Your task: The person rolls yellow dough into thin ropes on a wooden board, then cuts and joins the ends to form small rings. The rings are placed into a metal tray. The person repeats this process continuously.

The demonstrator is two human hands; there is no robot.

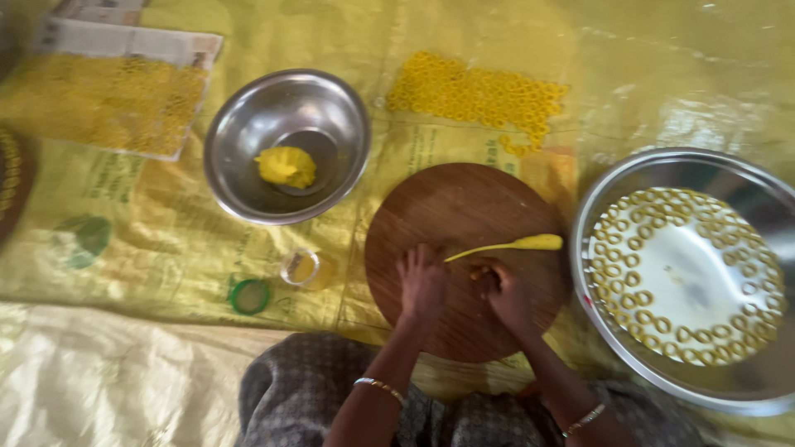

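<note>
A round wooden board (464, 207) lies on a yellow sheet in front of me. My left hand (422, 284) rests palm-down on the board with fingers spread. Beside it, my right hand (505, 294) pinches one end of a thin yellow dough rope (513, 245) that stretches right across the board to a thicker end. A steel bowl (248, 124) at upper left holds a lump of yellow dough (286, 165). A big steel tray (596, 215) at right carries several small yellow dough rings (629, 277) around its floor.
More yellow rings (476, 95) lie in rows on the yellow sheet (149, 240) beyond the board, and another batch sits on newspaper (108, 99) at upper left. A small glass of yellow liquid (302, 269) and a green lid (249, 295) stand left of the board.
</note>
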